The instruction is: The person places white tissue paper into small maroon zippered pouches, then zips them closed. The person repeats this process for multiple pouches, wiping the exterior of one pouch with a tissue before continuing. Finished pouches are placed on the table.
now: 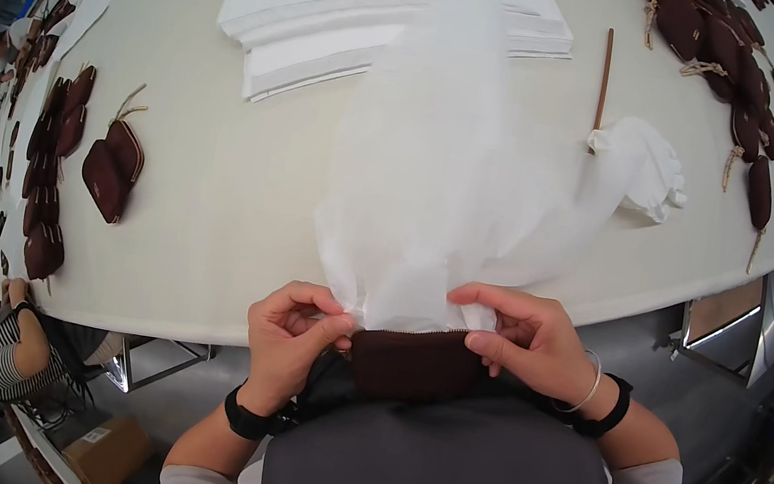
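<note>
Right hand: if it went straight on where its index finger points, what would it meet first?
The right hand would first meet the thin white sheet, bunched at its fingertips. The left hand looks roughly in line beyond, though depth is unclear.

pouch (416, 366): between left hand (291, 336) and right hand (538, 342) | paper stack (319, 29): on table (219, 215), beyond pouch | stick (603, 84): right of stack

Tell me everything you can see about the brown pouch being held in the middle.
The brown pouch is dark and plain, apparently soft cloth, with a pale toothed zipper along its upper edge. The left hand pinches its left upper corner, the right hand its right one. Thin white sheeting meets the zipper edge; whether it goes inside is unclear. A grey apron lies just below.
</note>
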`<state>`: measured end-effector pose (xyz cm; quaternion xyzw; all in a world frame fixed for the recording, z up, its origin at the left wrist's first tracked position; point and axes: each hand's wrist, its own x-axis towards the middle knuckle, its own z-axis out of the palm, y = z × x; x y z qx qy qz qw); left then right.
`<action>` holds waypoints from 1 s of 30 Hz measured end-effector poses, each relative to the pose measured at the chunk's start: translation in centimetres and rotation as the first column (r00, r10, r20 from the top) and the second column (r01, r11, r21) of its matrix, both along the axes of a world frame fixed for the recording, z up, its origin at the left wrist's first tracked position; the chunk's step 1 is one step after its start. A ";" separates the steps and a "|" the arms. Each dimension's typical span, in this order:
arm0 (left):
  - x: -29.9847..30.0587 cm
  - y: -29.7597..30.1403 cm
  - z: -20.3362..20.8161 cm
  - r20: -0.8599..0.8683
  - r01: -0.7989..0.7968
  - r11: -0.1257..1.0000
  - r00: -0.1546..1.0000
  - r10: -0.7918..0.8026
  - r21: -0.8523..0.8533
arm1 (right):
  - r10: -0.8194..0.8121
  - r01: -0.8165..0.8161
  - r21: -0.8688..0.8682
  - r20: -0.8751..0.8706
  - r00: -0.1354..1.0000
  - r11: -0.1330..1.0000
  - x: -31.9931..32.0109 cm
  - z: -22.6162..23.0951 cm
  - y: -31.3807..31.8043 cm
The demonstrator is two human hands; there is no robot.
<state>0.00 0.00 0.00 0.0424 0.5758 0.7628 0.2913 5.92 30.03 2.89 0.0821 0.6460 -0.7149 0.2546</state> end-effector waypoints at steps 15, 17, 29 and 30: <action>1.0 1.7 2.6 -0.428 0.028 0.801 0.834 -0.349 -0.598 | 0.361 -0.144 0.468 -0.415 0.835 0.872 -0.4 0.8 -1.4; 1.1 1.3 2.6 -0.498 0.003 0.806 0.785 -0.369 -0.592 | 0.314 -0.101 0.432 -0.458 0.831 0.896 0.2 0.3 -1.5; -0.9 2.0 3.0 -0.458 0.072 0.776 0.771 -0.442 -0.627 | 0.340 -0.183 0.471 -0.274 0.900 0.863 -1.8 1.5 -2.5; -1.1 2.1 2.8 -0.494 0.064 0.773 0.735 -0.465 -0.631 | 0.331 -0.143 0.486 -0.327 0.885 0.862 -1.7 1.2 -2.5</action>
